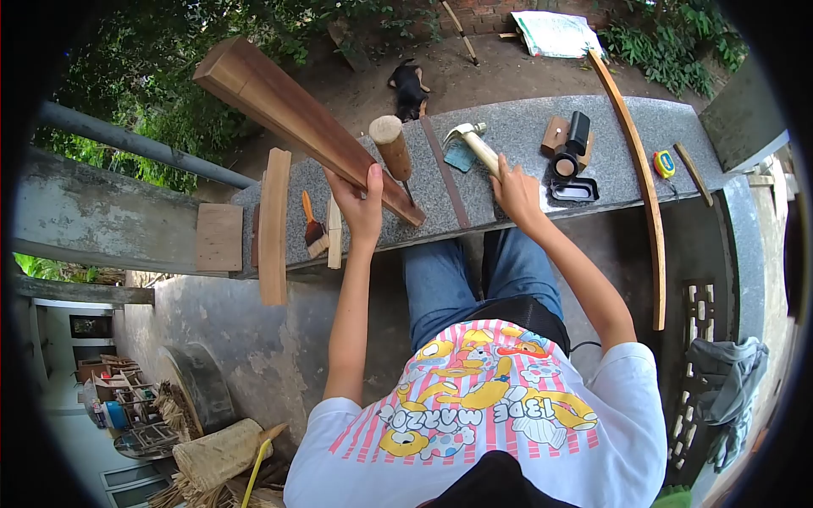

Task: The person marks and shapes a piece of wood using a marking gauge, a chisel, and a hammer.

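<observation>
My left hand (361, 207) is wrapped round the lower part of a long dark wooden beam (288, 114), which slants up to the left over the stone bench. Near the beam's low end stands a chisel (391, 148), its thick wooden handle up and its thin metal blade reaching down to the wood. No hand is on the chisel. In my right hand (517, 195) is a claw hammer (479, 146), gripped by its pale handle, with the metal head pointing away to the left. A teal piece (460, 156), perhaps sandpaper, lies by the hammer head.
On the granite bench (525, 118) lie a brush (314, 229), wood strips (274, 220), a flat dark strip (444, 173), a black device (576, 140), an open black case (575, 190) and a tape measure (664, 163). A long curved strip (635, 152) overhangs the edge. A dog (409, 86) lies beyond.
</observation>
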Demonstrator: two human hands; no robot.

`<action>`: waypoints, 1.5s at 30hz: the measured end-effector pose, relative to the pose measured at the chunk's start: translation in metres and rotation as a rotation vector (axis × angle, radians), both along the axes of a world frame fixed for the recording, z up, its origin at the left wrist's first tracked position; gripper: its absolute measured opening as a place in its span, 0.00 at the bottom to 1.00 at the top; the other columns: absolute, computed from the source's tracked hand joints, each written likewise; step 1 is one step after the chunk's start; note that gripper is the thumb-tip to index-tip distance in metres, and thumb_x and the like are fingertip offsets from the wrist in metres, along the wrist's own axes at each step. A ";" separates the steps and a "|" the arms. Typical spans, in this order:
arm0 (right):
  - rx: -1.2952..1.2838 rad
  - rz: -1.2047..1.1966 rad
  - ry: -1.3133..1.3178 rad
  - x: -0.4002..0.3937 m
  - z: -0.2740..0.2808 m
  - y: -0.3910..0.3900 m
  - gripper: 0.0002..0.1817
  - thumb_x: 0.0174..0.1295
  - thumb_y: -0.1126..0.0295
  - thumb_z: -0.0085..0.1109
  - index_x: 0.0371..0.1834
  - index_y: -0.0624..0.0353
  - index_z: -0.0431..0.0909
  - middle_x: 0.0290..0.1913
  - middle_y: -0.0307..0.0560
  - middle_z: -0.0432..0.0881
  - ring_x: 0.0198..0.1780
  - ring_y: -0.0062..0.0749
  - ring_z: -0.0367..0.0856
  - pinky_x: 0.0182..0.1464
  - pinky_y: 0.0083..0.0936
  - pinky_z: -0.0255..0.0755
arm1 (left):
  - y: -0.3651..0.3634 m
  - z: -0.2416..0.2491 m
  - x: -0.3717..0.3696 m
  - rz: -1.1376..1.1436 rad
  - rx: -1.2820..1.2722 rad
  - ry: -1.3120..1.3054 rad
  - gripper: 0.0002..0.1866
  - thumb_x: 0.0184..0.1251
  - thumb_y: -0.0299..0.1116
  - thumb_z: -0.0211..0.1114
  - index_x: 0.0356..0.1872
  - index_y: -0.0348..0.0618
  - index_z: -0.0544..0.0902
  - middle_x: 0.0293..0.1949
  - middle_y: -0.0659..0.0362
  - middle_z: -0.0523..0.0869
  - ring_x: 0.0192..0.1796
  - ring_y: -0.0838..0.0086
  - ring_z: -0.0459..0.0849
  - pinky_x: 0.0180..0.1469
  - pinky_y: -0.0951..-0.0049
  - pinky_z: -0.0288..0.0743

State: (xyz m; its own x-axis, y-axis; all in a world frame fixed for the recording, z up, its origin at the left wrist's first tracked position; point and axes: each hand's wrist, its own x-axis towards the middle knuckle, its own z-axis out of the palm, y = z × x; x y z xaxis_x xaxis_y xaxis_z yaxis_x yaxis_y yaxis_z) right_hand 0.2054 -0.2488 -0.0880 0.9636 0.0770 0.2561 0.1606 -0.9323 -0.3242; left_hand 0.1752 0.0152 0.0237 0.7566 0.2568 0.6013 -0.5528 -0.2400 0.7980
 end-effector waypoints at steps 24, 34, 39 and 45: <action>1.099 0.953 -0.080 -0.061 0.151 0.116 0.26 0.65 0.61 0.65 0.59 0.63 0.67 0.50 0.53 0.77 0.51 0.40 0.79 0.53 0.32 0.72 | -0.009 0.059 -0.084 0.033 -0.052 -0.183 0.32 0.62 0.44 0.69 0.59 0.41 0.64 0.40 0.58 0.75 0.45 0.70 0.76 0.55 0.64 0.71; 1.152 1.024 -0.036 -0.040 0.146 0.100 0.20 0.66 0.63 0.61 0.54 0.61 0.67 0.41 0.49 0.79 0.41 0.32 0.80 0.43 0.27 0.73 | -0.001 0.052 -0.095 -0.032 -0.040 -0.220 0.34 0.60 0.46 0.71 0.60 0.42 0.62 0.42 0.56 0.74 0.45 0.70 0.75 0.55 0.63 0.71; 1.290 0.987 -0.008 -0.022 0.136 0.102 0.16 0.71 0.63 0.56 0.53 0.60 0.66 0.40 0.43 0.78 0.38 0.24 0.77 0.40 0.22 0.71 | 0.004 0.052 -0.096 -0.093 -0.088 -0.221 0.35 0.58 0.49 0.72 0.58 0.44 0.63 0.41 0.57 0.73 0.44 0.70 0.75 0.54 0.63 0.70; 1.773 0.719 -0.022 0.001 0.128 0.090 0.11 0.78 0.65 0.46 0.52 0.60 0.63 0.36 0.45 0.75 0.35 0.25 0.77 0.40 0.25 0.74 | 0.020 0.034 -0.109 -0.179 -0.091 -0.271 0.40 0.53 0.57 0.77 0.57 0.48 0.64 0.40 0.58 0.72 0.43 0.70 0.75 0.52 0.64 0.69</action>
